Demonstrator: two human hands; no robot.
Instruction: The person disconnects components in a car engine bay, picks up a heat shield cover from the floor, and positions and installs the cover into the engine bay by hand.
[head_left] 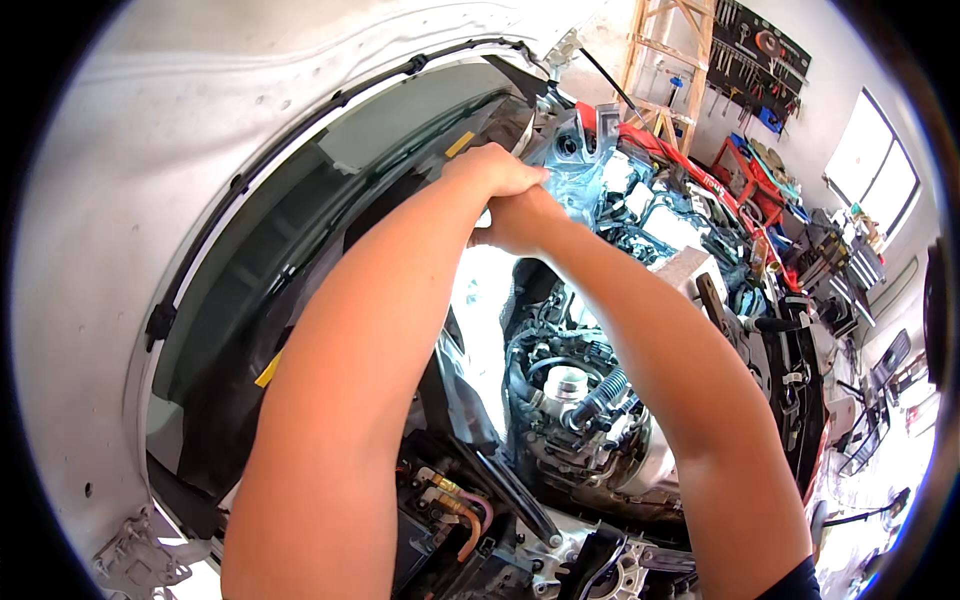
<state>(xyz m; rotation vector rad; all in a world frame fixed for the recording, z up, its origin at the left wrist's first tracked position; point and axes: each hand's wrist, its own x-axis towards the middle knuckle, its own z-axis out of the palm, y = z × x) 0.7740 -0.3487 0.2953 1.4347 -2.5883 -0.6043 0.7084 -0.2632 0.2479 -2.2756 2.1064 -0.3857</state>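
Both of my arms reach forward over an opened engine bay. My left hand is at the rear of the bay near the base of the windshield, bent at the knuckles, its thumb lying against my right hand. Close under it, my right hand has its fingers curled in. What the hands grip is hidden behind them. Beside them is the pale blue metal strut tower. A shiny silvery panel runs just below the hands.
The raised white hood arches over the left side. Below lies the engine with a silver round neck and a ribbed hose. Orange cables sit nearer me. A wooden ladder and a tool board stand behind.
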